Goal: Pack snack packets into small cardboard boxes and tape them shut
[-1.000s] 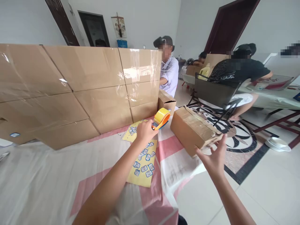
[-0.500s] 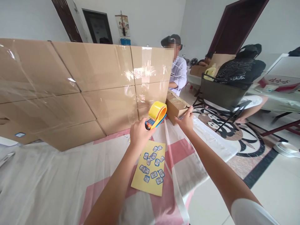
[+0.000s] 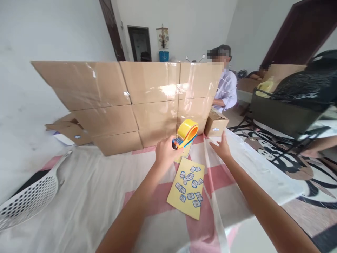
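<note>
My left hand [image 3: 166, 153] is closed around a tape dispenser [image 3: 186, 133] with a yellow roll and a blue and orange frame, held above the cloth. My right hand [image 3: 221, 147] has its fingers spread, just in front of a small cardboard box [image 3: 216, 126]; whether a fingertip touches it I cannot tell. A small white label shows on that box's front. Beneath my left hand lies a yellow sheet [image 3: 186, 208] with several blue-edged labels on it. Part of another yellow piece [image 3: 183, 153] shows behind the dispenser.
A wall of taped cardboard boxes [image 3: 155, 119] spans the table's far side. An open carton [image 3: 70, 130] and a white perforated chair back or basket [image 3: 39, 193] are at left. One person [image 3: 226, 88] stands behind the boxes; another sits in a dark chair [image 3: 286, 112] at right.
My right hand has let go of the small box and drawn back, fingers spread. The box now stands against the wall's right end, label showing. My view has turned left.
</note>
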The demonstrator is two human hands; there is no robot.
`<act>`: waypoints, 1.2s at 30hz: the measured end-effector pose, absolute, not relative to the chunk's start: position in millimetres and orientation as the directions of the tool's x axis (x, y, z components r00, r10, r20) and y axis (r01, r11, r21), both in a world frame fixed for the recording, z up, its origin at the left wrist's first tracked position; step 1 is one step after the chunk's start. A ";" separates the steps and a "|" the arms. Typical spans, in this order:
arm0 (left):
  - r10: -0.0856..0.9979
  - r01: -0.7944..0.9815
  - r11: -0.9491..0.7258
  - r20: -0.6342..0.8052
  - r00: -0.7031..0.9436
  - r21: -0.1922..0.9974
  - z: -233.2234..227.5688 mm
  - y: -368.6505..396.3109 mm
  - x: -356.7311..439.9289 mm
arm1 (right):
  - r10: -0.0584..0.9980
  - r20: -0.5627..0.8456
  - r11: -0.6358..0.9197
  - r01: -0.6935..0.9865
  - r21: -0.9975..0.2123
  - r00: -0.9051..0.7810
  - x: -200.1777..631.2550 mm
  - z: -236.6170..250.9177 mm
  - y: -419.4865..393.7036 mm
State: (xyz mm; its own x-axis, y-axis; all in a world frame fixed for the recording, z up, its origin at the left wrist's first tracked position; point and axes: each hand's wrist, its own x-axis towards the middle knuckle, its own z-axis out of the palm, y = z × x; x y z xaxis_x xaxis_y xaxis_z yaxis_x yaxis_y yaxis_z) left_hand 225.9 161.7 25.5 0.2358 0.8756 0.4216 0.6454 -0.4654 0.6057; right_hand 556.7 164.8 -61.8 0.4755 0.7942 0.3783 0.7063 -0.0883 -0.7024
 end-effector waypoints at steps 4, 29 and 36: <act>0.888 0.671 -0.418 0.431 0.159 0.613 5.0 150.6 171.9 | 0.771 0.303 -0.156 0.627 -0.763 0.560 546.8 -82.2 134.2; 0.608 0.631 0.731 0.171 -0.775 0.260 -49.7 66.1 -61.0 | 0.825 0.296 -0.162 0.702 -0.694 0.482 524.6 -73.9 132.8; 0.808 0.894 0.248 0.429 -0.404 0.374 -27.5 58.4 44.6 | 0.921 0.298 -0.012 0.781 -0.625 0.252 508.2 -72.1 125.8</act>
